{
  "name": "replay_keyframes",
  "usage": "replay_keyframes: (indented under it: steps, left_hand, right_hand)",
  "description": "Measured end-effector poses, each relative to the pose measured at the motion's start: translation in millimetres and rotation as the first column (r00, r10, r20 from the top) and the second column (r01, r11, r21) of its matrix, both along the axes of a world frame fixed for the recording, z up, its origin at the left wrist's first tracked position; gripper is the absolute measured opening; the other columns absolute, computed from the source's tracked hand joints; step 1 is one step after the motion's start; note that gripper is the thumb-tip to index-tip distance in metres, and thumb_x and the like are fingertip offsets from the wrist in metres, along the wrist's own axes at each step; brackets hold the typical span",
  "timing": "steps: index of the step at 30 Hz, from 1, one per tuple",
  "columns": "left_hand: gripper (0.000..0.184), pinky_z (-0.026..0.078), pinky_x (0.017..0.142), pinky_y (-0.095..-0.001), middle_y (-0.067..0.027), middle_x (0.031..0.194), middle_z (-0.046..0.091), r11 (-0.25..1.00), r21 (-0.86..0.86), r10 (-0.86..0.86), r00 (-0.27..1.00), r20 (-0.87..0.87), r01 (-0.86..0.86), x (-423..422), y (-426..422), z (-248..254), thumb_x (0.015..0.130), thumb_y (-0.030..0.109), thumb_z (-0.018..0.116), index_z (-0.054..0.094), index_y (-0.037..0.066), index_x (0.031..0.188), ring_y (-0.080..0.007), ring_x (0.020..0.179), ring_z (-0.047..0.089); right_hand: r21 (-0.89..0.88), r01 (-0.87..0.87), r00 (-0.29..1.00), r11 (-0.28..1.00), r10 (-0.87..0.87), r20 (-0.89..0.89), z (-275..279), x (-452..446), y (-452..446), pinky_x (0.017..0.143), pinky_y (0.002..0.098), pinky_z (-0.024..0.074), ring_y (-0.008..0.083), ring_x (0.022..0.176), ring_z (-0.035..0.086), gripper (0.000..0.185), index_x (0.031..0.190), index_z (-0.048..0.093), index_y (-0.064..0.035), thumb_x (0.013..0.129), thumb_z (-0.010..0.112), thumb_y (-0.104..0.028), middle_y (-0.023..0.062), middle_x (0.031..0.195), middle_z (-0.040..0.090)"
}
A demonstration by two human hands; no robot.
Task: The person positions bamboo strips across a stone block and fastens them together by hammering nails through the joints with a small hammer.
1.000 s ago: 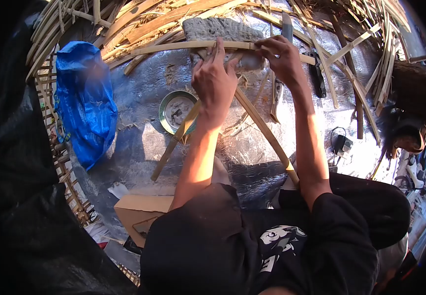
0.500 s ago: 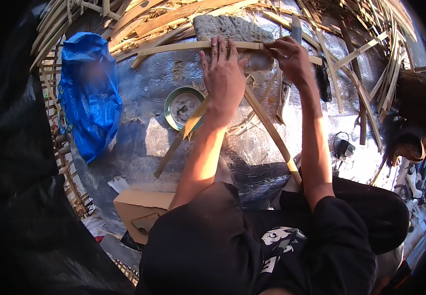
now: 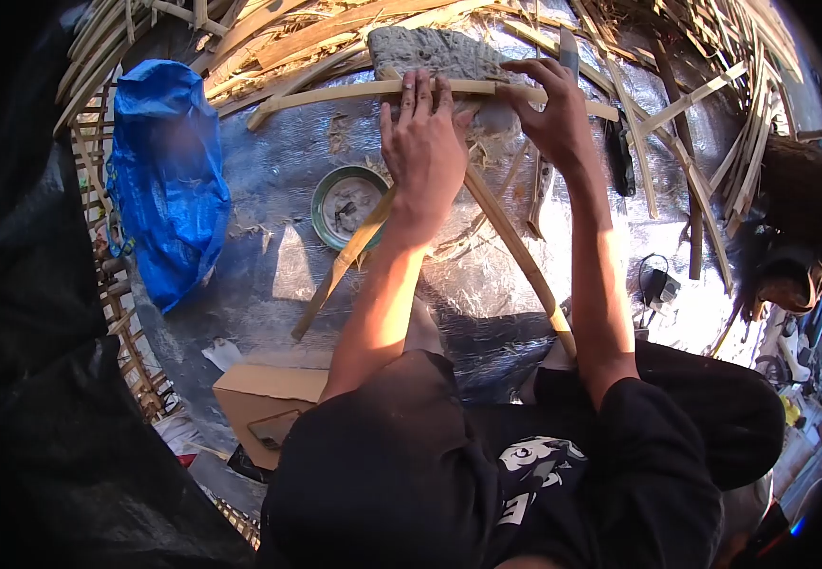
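A pale strip of what looks like bamboo (image 3: 335,92) runs crosswise in front of a grey stone block (image 3: 449,54). My left hand (image 3: 424,156) lies flat over the strip, fingers stretched out and slightly apart. To its right, my right hand (image 3: 555,119) is at the same strip with thumb and forefinger spread apart, one above and one below it; whether they touch it I cannot tell. Two more strips, a left one (image 3: 330,284) and a right one (image 3: 522,248), slant down from beneath my left hand. A grey blade (image 3: 568,54) shows just behind my right hand.
A round green-rimmed dish (image 3: 319,220) with grey bits is left of my forearm. Farther left lies a blue plastic bag (image 3: 169,190). Split strips (image 3: 325,43) pile up behind and on the right. A cardboard box (image 3: 268,381) and a black plug-like item (image 3: 659,287) are nearer me.
My right hand's fingers have opened from a pinch on the strip. My left hand stays flat on it. The lower left strip now shows as one slanting piece.
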State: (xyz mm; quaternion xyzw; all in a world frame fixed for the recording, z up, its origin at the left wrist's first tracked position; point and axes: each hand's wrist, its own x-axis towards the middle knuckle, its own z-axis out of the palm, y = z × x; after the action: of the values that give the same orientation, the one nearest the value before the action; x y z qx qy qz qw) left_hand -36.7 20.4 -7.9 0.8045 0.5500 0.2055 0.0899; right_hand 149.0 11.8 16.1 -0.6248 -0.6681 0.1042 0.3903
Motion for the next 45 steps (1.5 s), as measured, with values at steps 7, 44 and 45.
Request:
replay_keyframes:
  steps: [7, 44, 45]
  left_hand:
    - [0.053, 0.022, 0.125, -0.0565, -0.0135, 0.162, 0.042, 1.0, 0.006, 0.021, 0.999, 0.045, -0.022, -0.7, -1.2, -4.8, 0.1, 0.026, 0.056, 0.053, 0.008, 0.151, -0.0265, 0.154, 0.034]
    - [0.06, 0.016, 0.122, -0.0658, -0.0322, 0.166, 0.022, 0.999, 0.034, 0.016, 0.999, -0.047, -0.014, 14.9, -4.1, -20.4, 0.1, 0.033, 0.053, 0.044, 0.022, 0.158, -0.0479, 0.156, 0.016]
    - [0.06, 0.018, 0.122, -0.0652, -0.0326, 0.166, 0.021, 0.999, 0.031, 0.015, 0.999, -0.036, -0.014, 13.9, -4.2, -19.1, 0.098, 0.029, 0.056, 0.045, 0.024, 0.157, -0.0469, 0.156, 0.016]
  right_hand:
    - [-0.003, 0.068, 0.981, 0.998, -0.067, 0.183, -9.2, -50.8, -15.4, 0.105, 0.0421, 0.0332, 0.0278, 0.123, 0.051, 0.032, 0.112, 0.077, -0.0188, 0.087, 0.063, -0.006, 0.0014, 0.126, 0.065]
    - [-0.422, 0.201, 0.292, 0.884, -0.466, -0.835, 37.9, 155.9, -94.2, 0.081, 0.0382, 0.058, 0.0212, 0.087, 0.068, 0.041, 0.13, 0.059, 0.0054, 0.099, 0.071, -0.019, 0.0108, 0.105, 0.068]
    - [-0.378, 0.249, 0.349, 0.892, -0.447, -0.824, 50.8, 147.1, -90.8, 0.079, 0.0355, 0.058, 0.0204, 0.088, 0.068, 0.04, 0.129, 0.059, 0.0051, 0.097, 0.073, -0.016, 0.0114, 0.107, 0.067]
